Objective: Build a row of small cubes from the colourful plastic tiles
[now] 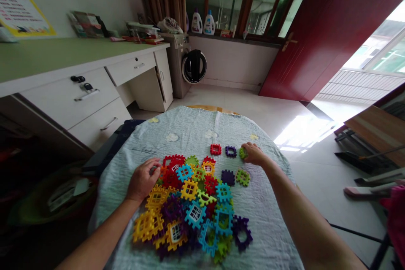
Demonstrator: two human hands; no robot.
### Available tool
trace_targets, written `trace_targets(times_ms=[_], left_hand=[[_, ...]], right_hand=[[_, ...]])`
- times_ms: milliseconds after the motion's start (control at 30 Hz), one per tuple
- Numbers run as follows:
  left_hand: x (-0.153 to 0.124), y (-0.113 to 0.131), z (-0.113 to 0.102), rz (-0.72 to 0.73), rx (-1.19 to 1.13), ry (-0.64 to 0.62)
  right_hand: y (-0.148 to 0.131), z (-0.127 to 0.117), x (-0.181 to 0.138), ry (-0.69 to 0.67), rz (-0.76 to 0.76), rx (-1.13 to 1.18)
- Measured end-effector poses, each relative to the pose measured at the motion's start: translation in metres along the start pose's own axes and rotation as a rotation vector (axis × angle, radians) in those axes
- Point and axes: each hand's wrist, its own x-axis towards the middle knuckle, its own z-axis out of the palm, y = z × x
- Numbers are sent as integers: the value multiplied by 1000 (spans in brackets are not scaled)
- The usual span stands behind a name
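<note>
A heap of plastic interlocking tiles (193, 202) in yellow, red, blue, purple and green lies on a round table under a pale blue cloth (190, 128). My left hand (142, 179) rests on the heap's left edge, fingers curled over a tile. My right hand (253, 154) reaches to the far right and pinches a small green tile (243, 152) against the cloth. A red tile (215, 149) and a purple tile (230, 151) lie in a row just left of it. Another purple tile (228, 176) and a green tile (242, 176) sit between that row and the heap.
A white desk with drawers and a green top (63, 71) stands to the left. A washing machine (186, 65) is behind the table, detergent bottles (202, 22) on the sill. A dark red door (319, 29) stands open at the right, near a wooden bench (376, 130).
</note>
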Motion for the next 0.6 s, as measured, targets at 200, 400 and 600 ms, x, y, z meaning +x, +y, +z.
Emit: trace_targets(times_ms=[200, 400, 600], left_hand=[[0, 0, 0, 11, -2, 9], [1, 1, 0, 20, -3, 17], [1, 1, 1, 19, -13, 30]], right_hand=[[21, -17, -23, 221, 69, 62], [56, -8, -44, 126, 173, 21], [59, 2, -30, 39, 134, -7]])
